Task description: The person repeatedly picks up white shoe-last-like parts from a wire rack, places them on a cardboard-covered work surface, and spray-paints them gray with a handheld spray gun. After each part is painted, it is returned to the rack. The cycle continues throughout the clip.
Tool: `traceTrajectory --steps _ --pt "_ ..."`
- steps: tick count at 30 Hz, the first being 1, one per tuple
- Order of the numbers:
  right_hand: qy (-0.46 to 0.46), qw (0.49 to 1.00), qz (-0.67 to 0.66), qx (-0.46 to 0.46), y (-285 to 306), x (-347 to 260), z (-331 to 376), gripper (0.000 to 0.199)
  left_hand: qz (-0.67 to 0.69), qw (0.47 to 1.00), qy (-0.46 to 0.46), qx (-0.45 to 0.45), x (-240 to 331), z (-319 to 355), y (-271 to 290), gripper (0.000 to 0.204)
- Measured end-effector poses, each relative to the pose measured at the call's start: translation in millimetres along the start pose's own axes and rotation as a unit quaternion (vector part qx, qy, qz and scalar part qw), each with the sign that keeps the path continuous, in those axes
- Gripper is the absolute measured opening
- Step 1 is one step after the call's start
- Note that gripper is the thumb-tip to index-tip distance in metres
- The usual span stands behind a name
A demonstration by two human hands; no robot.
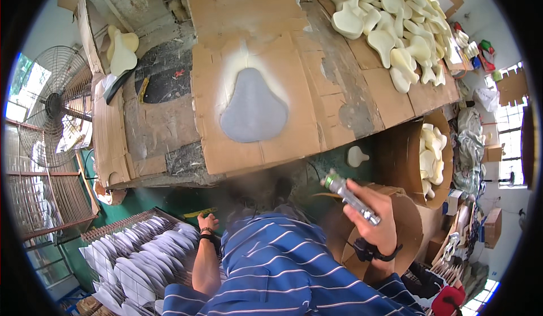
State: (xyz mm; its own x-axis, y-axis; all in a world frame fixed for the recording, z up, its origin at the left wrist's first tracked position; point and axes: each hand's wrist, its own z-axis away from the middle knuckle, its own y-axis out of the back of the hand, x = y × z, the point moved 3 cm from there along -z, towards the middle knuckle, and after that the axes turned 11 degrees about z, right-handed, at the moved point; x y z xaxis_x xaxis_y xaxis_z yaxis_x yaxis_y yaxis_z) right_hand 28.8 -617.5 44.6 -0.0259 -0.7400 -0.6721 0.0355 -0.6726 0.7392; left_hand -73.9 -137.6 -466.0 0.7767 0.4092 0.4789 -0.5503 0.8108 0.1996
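Observation:
My right hand (373, 214) is closed around a spray gun (352, 199) with a metal body and a green part at its front end. It is held over a round cardboard drum, apart from the table. My left hand (208, 221) hangs low beside the table's front edge, fingers loosely bent and seemingly holding nothing. Just beyond it is a thin yellow strip (199, 212); I cannot tell whether they touch. A grey saddle-shaped piece (254, 107) lies flat on the cardboard-covered table (300, 129), narrow end away from me. Pale overspray rings it on the cardboard.
Cream foam saddle pads (390, 22) are heaped at the table's far right. More fill a cardboard drum (404, 163), and one pad (356, 156) lies on the green floor. At lower left a rack (136, 259) holds white pieces. A large fan (54, 105) stands left.

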Motion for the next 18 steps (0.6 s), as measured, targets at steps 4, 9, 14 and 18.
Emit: traceTrajectory --steps 4,9,14,18 --pt "0.006 1.0 -0.001 -0.03 -0.8 2.9 3.3 0.049 0.003 1.0 -0.014 -0.02 12.5 -6.8 -9.5 0.072" --pt "0.004 0.999 0.001 0.046 6.8 0.3 -0.6 0.052 0.0 1.0 -0.011 -0.029 17.8 -2.8 -16.4 0.072" --pt "0.018 0.998 0.019 0.058 19.5 6.0 21.3 0.051 -0.011 0.999 -0.02 -0.047 23.6 -4.1 -23.3 0.073" --pt "-0.012 1.0 0.002 0.016 22.4 24.1 33.8 0.049 0.017 0.999 -0.024 -0.027 21.6 0.5 -23.0 0.069"
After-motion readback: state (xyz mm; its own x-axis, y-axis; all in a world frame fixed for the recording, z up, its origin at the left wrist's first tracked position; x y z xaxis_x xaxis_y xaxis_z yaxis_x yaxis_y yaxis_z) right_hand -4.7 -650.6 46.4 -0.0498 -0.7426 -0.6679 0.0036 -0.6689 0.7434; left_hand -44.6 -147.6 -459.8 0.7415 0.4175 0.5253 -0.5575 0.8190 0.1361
